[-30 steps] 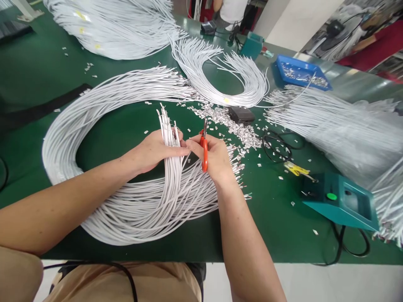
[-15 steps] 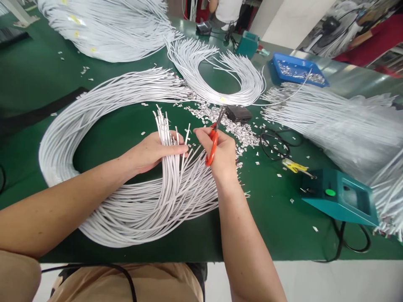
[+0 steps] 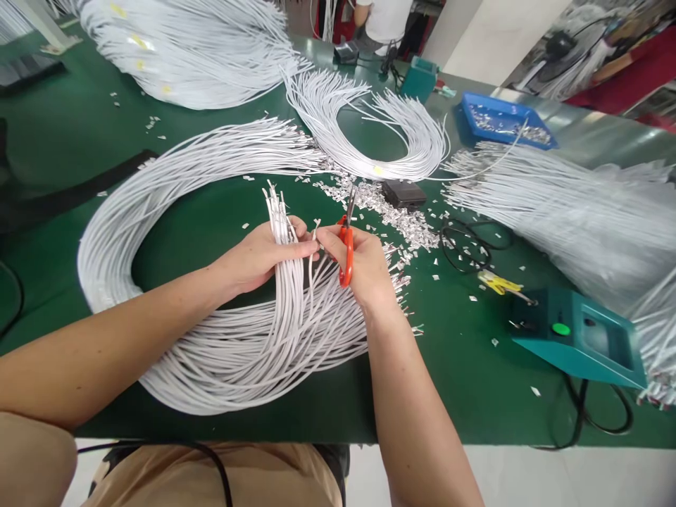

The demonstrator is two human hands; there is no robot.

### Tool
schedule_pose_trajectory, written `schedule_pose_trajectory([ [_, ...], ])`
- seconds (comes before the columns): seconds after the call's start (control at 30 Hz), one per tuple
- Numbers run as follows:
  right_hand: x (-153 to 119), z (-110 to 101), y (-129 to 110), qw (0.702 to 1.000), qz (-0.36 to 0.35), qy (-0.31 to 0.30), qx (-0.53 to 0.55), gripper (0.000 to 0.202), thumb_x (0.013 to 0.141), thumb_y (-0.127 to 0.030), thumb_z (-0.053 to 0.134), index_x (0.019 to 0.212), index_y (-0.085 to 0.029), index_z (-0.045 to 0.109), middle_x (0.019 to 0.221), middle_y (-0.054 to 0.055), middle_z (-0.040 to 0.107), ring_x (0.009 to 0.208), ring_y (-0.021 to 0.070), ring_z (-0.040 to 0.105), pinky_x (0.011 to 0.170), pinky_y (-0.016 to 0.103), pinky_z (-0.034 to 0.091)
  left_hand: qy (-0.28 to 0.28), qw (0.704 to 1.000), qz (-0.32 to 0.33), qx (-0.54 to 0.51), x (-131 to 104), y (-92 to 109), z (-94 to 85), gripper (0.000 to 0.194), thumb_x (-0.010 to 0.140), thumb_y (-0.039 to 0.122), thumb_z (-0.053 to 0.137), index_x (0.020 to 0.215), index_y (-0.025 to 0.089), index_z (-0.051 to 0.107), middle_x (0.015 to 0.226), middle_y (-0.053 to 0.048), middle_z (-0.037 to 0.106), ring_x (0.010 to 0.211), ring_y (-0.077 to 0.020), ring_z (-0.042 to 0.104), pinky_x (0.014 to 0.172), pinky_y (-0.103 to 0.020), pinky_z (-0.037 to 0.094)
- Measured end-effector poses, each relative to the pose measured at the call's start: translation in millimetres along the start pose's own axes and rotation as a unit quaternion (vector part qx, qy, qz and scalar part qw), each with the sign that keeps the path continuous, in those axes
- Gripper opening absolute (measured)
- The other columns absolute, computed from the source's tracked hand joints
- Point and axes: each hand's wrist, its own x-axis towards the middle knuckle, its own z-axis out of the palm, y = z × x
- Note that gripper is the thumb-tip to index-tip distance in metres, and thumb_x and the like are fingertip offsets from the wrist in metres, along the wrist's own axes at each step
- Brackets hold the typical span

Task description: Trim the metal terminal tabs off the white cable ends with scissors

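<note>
My left hand (image 3: 264,257) is closed around a bunch of white cables (image 3: 288,282), whose cut ends stand up above the thumb. One cable end (image 3: 315,227) sits apart from the bunch, between my two hands. At that end are the thumb and fingertips of my right hand (image 3: 364,264), which also holds orange-handled scissors (image 3: 347,250) with the blades pointing up and away. Below both hands lies a large coil of white cable (image 3: 211,366), and its loose ends fan out under my right hand.
Small pale scraps (image 3: 380,204) are scattered on the green table (image 3: 448,394) beyond my right hand, near a black block (image 3: 404,194). At right stands a teal device (image 3: 581,331) with a yellow clip (image 3: 499,283). More cable bundles (image 3: 195,49) and a blue tray (image 3: 507,120) lie behind.
My right hand has moved left, bringing its fingertips to the separate cable end beside my left thumb. The scissors have shifted left with it. My left hand keeps its hold.
</note>
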Motion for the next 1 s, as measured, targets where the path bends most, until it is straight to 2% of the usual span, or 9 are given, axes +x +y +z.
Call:
schedule_pose_trajectory([
  [0.03, 0.1, -2.1, -0.1, 0.997, -0.002, 0.030, -0.070, 0.026, 0.076, -0.043, 0.064, 0.072, -0.017, 0.067, 0.068, 0.000, 0.061, 0.064, 0.0118, 0.052, 0.063, 0.026, 0.043, 0.013, 1.000, 0.003, 0.000, 0.3, 0.1, -0.4, 0.032, 0.063, 0.026, 0.082, 0.076, 0.018, 0.054, 0.071, 0.003, 0.062, 0.071, -0.0138, 0.062, 0.068, -0.027, 0.047],
  [0.1, 0.5, -6.7, 0.4, 0.973, -0.002, 0.069, -0.220, 0.027, 0.076, -0.043, 0.063, 0.067, -0.017, 0.064, 0.065, 0.001, 0.060, 0.060, 0.0122, 0.048, 0.058, 0.027, 0.038, 0.031, 1.000, 0.004, 0.006, 0.1, 0.5, -1.0, 0.034, 0.062, 0.027, 0.083, 0.086, 0.018, 0.061, 0.075, 0.002, 0.063, 0.071, -0.0138, 0.062, 0.068, -0.027, 0.047],
  [0.17, 0.5, -10.2, 1.2, 0.943, 0.001, 0.058, -0.329, 0.029, 0.076, -0.044, 0.061, 0.062, -0.018, 0.058, 0.061, 0.000, 0.056, 0.056, 0.0122, 0.044, 0.055, 0.027, 0.034, 0.040, 0.999, 0.006, 0.021, -0.8, 1.0, -1.2, 0.034, 0.062, 0.029, 0.083, 0.088, 0.017, 0.064, 0.077, 0.000, 0.064, 0.071, -0.0138, 0.061, 0.068, -0.027, 0.047],
  [0.23, -0.1, -11.4, 1.5, 0.924, 0.001, 0.031, -0.381, 0.033, 0.077, -0.044, 0.059, 0.057, -0.020, 0.052, 0.057, -0.001, 0.052, 0.053, 0.0118, 0.040, 0.052, 0.027, 0.031, 0.049, 0.998, 0.011, 0.041, -1.9, 1.7, -1.1, 0.031, 0.062, 0.030, 0.083, 0.085, 0.017, 0.066, 0.077, 0.000, 0.065, 0.070, -0.0138, 0.060, 0.068, -0.028, 0.046],
  [0.37, -2.9, -9.7, -0.3, 0.910, -0.007, 0.014, -0.414, 0.037, 0.080, -0.043, 0.055, 0.053, -0.021, 0.043, 0.051, -0.002, 0.044, 0.050, 0.0114, 0.033, 0.049, 0.027, 0.027, 0.064, 0.993, 0.042, 0.088, -2.7, 2.5, -1.0, 0.027, 0.063, 0.031, 0.081, 0.082, 0.017, 0.068, 0.080, -0.001, 0.066, 0.071, -0.0143, 0.059, 0.070, -0.029, 0.045],
  [0.53, -5.8, -8.6, -2.8, 0.885, -0.022, 0.008, -0.465, 0.034, 0.079, -0.042, 0.058, 0.055, -0.021, 0.048, 0.055, 0.001, 0.049, 0.051, 0.0126, 0.038, 0.051, 0.028, 0.027, 0.087, 0.984, 0.058, 0.141, -1.4, 1.7, -1.5, 0.028, 0.063, 0.034, 0.080, 0.080, 0.016, 0.068, 0.085, -0.004, 0.067, 0.076, -0.0170, 0.059, 0.070, -0.030, 0.044],
  [0.7, -4.5, -9.2, -0.4, 0.869, -0.031, 0.002, -0.493, 0.030, 0.082, -0.037, 0.053, 0.058, -0.020, 0.052, 0.057, 0.002, 0.051, 0.053, 0.0135, 0.040, 0.052, 0.029, 0.025, 0.098, 0.979, 0.062, 0.169, -2.1, 1.1, -1.5, 0.029, 0.064, 0.036, 0.079, 0.083, 0.017, 0.068, 0.089, -0.004, 0.068, 0.080, -0.0180, 0.060, 0.074, -0.030, 0.044],
  [0.87, -3.9, -9.4, 0.4, 0.867, -0.026, -0.003, -0.498, 0.028, 0.082, -0.037, 0.055, 0.061, -0.020, 0.056, 0.056, 0.003, 0.052, 0.053, 0.0137, 0.042, 0.052, 0.028, 0.025, 0.106, 0.974, 0.054, 0.191, -3.5, 2.7, -1.8, 0.029, 0.067, 0.038, 0.077, 0.084, 0.017, 0.069, 0.080, -0.004, 0.069, 0.077, -0.0199, 0.062, 0.075, -0.033, 0.047],
  [1.0, -3.6, -9.4, 0.0, 0.859, -0.029, -0.001, -0.511, 0.028, 0.083, -0.036, 0.054, 0.061, -0.019, 0.057, 0.058, 0.003, 0.053, 0.054, 0.0142, 0.043, 0.052, 0.028, 0.025, 0.092, 0.982, 0.038, 0.162, -4.6, 5.0, -0.2, 0.027, 0.069, 0.037, 0.076, 0.084, 0.016, 0.068, 0.074, -0.004, 0.069, 0.073, -0.0194, 0.064, 0.074, -0.033, 0.049],
])
